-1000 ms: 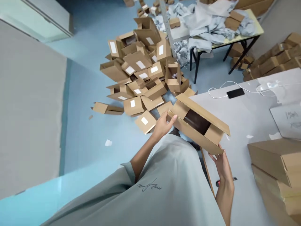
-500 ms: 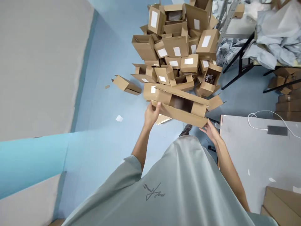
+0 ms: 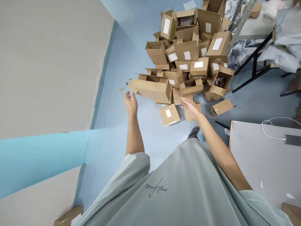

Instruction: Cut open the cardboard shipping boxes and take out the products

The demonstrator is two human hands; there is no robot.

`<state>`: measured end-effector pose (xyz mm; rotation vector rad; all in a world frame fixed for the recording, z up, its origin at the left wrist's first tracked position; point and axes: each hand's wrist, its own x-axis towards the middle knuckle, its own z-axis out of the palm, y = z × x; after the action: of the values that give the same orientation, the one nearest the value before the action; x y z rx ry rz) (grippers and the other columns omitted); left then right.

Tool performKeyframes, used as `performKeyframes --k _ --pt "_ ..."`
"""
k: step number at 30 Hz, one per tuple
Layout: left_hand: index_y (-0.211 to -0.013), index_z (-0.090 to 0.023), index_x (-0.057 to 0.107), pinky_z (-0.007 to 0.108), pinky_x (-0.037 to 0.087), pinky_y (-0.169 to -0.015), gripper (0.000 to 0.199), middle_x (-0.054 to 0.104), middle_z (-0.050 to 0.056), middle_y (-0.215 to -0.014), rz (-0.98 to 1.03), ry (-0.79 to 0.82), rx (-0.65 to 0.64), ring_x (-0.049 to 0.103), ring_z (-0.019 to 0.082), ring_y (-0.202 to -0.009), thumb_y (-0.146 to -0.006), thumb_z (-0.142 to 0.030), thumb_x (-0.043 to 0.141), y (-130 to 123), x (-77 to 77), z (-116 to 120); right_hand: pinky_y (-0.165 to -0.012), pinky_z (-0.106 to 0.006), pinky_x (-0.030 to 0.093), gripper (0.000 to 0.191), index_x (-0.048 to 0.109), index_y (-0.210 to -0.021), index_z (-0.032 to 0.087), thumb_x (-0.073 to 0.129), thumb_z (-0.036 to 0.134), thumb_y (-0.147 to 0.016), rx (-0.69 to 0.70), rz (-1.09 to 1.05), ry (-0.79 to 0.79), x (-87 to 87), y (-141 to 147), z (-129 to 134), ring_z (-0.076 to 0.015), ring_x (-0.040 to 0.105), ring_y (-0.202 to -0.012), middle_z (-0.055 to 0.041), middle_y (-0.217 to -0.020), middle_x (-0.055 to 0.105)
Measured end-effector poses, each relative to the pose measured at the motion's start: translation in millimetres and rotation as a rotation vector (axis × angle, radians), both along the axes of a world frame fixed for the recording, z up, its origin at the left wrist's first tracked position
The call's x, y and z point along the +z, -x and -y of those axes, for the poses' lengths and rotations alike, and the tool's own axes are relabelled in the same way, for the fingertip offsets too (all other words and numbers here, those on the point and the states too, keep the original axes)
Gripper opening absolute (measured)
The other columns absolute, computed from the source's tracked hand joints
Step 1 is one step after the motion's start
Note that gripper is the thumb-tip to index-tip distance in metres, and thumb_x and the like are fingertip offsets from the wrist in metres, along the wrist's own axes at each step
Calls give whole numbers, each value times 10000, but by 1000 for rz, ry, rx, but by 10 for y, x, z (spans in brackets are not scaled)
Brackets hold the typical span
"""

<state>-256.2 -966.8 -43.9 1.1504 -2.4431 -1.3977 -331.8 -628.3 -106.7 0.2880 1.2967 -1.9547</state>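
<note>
A long open cardboard box (image 3: 150,89) is at the near left of the box pile, apart from both hands. My left hand (image 3: 131,103) is just below its left end, fingers apart and holding nothing. To the right of the box, my right hand (image 3: 190,107) is stretched out flat with nothing in it, in front of a small carton that it partly hides. A closed carton with a white label (image 3: 169,115) lies on the floor between my forearms.
A big heap of cardboard boxes (image 3: 187,51) fills the floor ahead. A separate box (image 3: 221,107) lies right of it. A white table (image 3: 261,157) with a charger (image 3: 293,140) stands at the right. Black table legs (image 3: 255,59) and bagged parcels (image 3: 282,56) are behind it.
Both hands have let go of the long box, which has moved left towards the pile's edge. My left hand has moved left, and my right hand left and up. The view has shifted left.
</note>
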Motion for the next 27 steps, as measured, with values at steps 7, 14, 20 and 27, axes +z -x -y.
performKeyframes --k 7,14,20,27 --pt "-1067 -155 783 476 561 -1198 166 830 153 -1219 159 -239 -315 755 283 -1240 -1058 -253 650 35 -880 -1856 -1341 -570 492 319 823 -1105 294 899 507 -881 -390 177 -277 70 -1153 -1891 -304 769 -1390 -95 -1256 885" --pt "-863 -220 692 428 515 -1257 74 830 140 -1348 48 -434 -1064 745 259 -1341 -937 -216 683 542 -703 -3956 -1348 -507 487 384 828 -1126 296 865 515 -813 -1083 285 -309 309 -2791 -3084 -290 794 -1344 -82 -1296 876" --pt "-859 -253 620 516 472 -1314 111 802 150 -1377 -10 -526 -1630 711 324 -1420 -890 -345 672 175 -155 -5714 -1249 -491 584 361 825 -1147 287 853 520 -872 -1700 165 -249 668 -4169 -3365 -300 809 -1321 -105 -1319 876" --pt "-938 -265 693 523 509 -1291 215 808 137 -1361 10 -647 -2064 729 330 -1391 -893 -475 681 -1781 249 -7313 -1195 -473 615 432 818 -1206 307 872 588 -883 -2082 3 -245 801 -5952 -3903 -301 805 -1330 -88 -1329 875"
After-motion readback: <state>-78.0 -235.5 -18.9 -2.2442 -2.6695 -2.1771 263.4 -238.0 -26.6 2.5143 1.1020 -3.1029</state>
